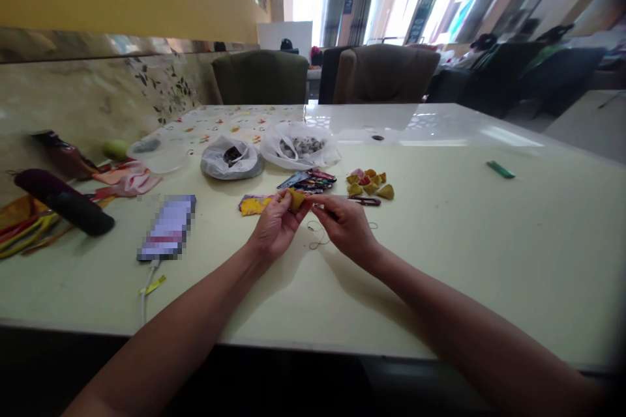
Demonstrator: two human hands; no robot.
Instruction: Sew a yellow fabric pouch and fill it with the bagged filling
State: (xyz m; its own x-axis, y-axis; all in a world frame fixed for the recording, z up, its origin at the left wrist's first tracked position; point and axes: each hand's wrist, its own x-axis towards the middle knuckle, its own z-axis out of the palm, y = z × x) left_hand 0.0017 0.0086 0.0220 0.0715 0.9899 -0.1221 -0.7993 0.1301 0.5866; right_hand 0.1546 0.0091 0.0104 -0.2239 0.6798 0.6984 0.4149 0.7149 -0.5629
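My left hand (pixel 275 225) is closed, pinching a small mustard-yellow cloth piece (pixel 297 199) between thumb and fingers. Right beside it, my right hand (pixel 349 229) has its fingertips pressed together at the cloth's edge; what they pinch is too small to make out. A thin dark thread (pixel 319 245) lies curled on the table below the hands. Yellow printed fabric (pixel 252 206) rests just past my left hand. Beyond the right hand lie a dark red handled tool (pixel 366 201), partly hidden, and several small mustard-coloured stuffed cloth pieces (pixel 370 187).
Dark patterned packets or scraps (pixel 308 180) lie ahead, before two white plastic bags (pixel 233 159). To the left are a phone (pixel 169 228) with a cable, a dark purple cylinder (pixel 63 202) and cloths. A green object (pixel 500 169) lies far right. Chairs (pixel 261 78) stand behind the table.
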